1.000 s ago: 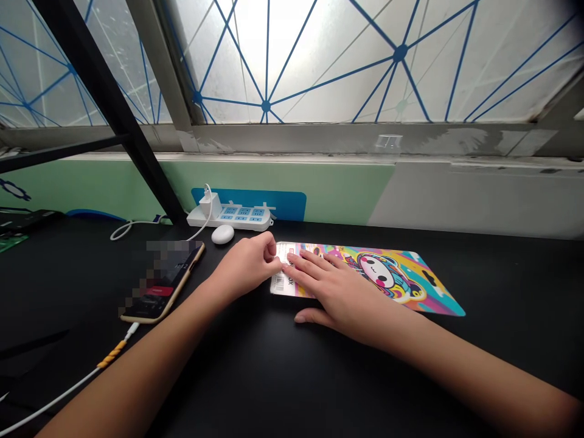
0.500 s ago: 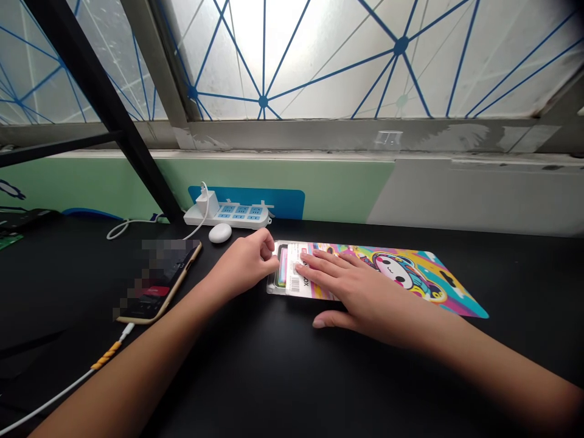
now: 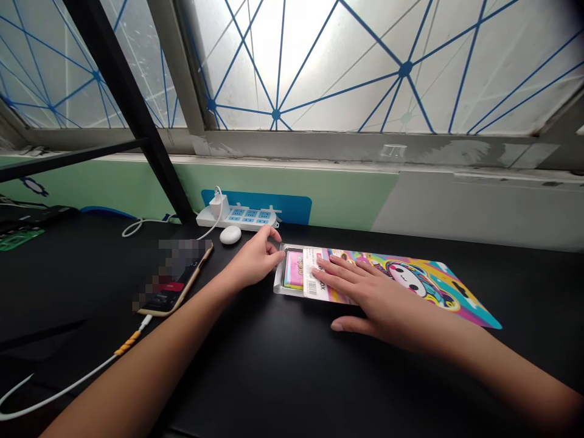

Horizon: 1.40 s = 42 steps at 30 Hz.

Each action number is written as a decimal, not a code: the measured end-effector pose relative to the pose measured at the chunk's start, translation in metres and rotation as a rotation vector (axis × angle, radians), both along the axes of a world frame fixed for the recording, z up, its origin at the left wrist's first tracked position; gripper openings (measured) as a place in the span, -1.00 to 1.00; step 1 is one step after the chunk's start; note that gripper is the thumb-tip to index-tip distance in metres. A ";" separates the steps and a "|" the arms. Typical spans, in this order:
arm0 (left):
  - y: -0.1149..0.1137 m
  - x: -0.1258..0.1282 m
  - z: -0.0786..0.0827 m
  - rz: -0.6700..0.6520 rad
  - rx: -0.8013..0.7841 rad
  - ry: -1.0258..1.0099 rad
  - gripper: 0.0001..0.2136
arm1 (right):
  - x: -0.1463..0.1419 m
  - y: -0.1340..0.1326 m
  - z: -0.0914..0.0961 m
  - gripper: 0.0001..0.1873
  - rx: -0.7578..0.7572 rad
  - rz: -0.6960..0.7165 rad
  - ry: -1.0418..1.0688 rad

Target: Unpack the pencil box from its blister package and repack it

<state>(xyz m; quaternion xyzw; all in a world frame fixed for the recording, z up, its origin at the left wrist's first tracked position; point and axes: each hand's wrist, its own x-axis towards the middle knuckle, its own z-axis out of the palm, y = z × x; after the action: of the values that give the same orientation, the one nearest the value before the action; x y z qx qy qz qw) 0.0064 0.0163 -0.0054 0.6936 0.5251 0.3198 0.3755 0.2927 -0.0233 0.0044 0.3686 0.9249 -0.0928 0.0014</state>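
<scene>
Head view: blister pack [image 3: 294, 271] with printed card [image 3: 401, 274] lying near the surface's [image 3: 91, 365] far edge, long axis running left-right.
Right hand [image 3: 378, 304]: open, flat on the card, nearer.
Left hand [image 3: 253, 258]: half-curled, fingertips at the pack's left end; grip unclear.

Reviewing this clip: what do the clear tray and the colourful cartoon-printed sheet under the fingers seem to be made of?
The clear rectangular blister tray looks like thin, glossy transparent plastic, since its pink contents show through. The colourful cartoon-printed sheet looks like smooth coated card, though thin plastic is possible; its faint sheen cannot settle that.
</scene>
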 end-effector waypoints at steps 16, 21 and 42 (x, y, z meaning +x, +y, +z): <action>0.016 -0.066 0.031 0.206 0.068 0.588 -0.90 | 0.033 -0.006 -0.012 -0.44 0.153 -0.068 0.031; -0.003 -0.023 0.021 0.274 0.267 0.742 -0.78 | 0.030 -0.009 -0.016 -0.45 0.254 -0.058 0.030; -0.010 0.011 0.006 -0.235 0.181 0.712 -0.34 | 0.071 -0.011 -0.013 -0.22 0.282 -0.042 0.014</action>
<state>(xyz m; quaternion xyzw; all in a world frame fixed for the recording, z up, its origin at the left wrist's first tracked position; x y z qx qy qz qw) 0.0177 0.0064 0.0002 0.8471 0.5091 0.0585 0.1409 0.3639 -0.0342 -0.0083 0.3836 0.9209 0.0357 -0.0590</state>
